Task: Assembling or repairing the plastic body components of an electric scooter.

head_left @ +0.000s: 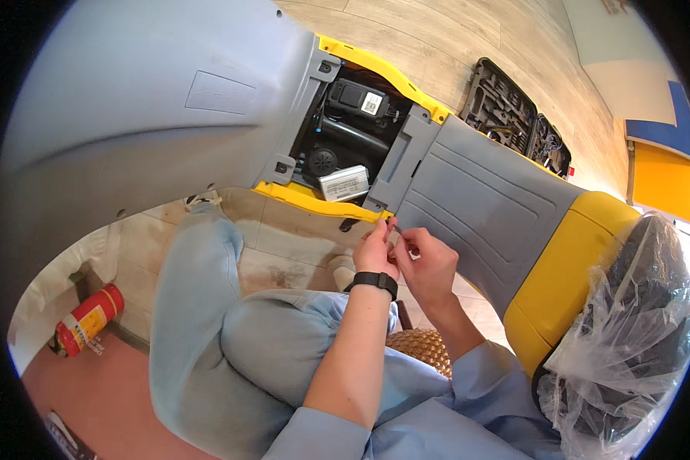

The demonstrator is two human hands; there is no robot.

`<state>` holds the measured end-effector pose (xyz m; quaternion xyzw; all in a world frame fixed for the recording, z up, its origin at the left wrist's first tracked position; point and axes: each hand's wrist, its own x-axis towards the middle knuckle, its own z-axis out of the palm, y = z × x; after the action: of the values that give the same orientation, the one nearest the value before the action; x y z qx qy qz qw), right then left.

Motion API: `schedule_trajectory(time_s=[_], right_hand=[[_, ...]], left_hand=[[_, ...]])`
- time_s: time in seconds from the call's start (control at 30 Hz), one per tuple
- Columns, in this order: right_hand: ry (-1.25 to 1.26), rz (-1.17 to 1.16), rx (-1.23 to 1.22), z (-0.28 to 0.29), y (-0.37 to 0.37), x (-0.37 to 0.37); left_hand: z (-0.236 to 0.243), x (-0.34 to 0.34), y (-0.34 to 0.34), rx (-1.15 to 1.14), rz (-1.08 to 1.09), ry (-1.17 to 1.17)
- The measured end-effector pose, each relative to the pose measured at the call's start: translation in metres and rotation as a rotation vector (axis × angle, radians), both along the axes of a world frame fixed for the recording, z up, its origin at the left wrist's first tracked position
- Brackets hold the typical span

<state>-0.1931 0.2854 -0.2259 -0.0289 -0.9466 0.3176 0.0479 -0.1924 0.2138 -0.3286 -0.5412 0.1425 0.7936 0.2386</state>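
Resting low at your far left is a red fire extinguisher [90, 320], well apart from your hands. Next comes the machine's grey body [169, 107], ending at an uncovered opening, which seems left bare to give you access to the parts inside. In it sit a silver metal box [345, 184], slanted near your side, and a black box [358, 96] toward the far side. The near yellow strip [314, 202] edges the opening, and the task's thing, a small dark piece [392, 222], is at its right end.

Your left hand [376, 251] reaches there, thumb and finger drawn close together, probably steadying the spot. Your right hand [425, 264] is just beside it, fingers curled, tips nearly meeting at the piece. You can't tell from here which fingers actually grip it.

Right of them stretches the grey footboard [483, 195]; past it a black tool case [506, 107] lies open, likely for easy picking. Farthest right, clear plastic [590, 368] wraps the seat [652, 268], presumably against dirt.
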Motion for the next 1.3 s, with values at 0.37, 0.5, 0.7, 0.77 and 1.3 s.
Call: schedule_trajectory(time_s=[0.37,0.5,0.7,0.77,1.3], right_hand=[[-0.035,0.017,0.006,0.008,-0.005,-0.008],[-0.042,0.015,-0.015,0.009,-0.006,-0.008],[-0.047,0.018,0.008,0.0,-0.002,-0.006],[-0.023,0.012,0.01,-0.004,-0.001,-0.005],[-0.002,0.053,0.034,-0.006,-0.004,-0.007]], left_hand=[[0.013,-0.006,0.001,0.03,0.026,0.036],[0.0,0.002,-0.008,0.047,0.012,0.007],[0.014,-0.002,-0.001,0.073,0.04,-0.023],[0.02,-0.005,0.0,0.08,0.069,-0.027],[0.006,-0.005,-0.005,0.077,0.112,-0.049]])
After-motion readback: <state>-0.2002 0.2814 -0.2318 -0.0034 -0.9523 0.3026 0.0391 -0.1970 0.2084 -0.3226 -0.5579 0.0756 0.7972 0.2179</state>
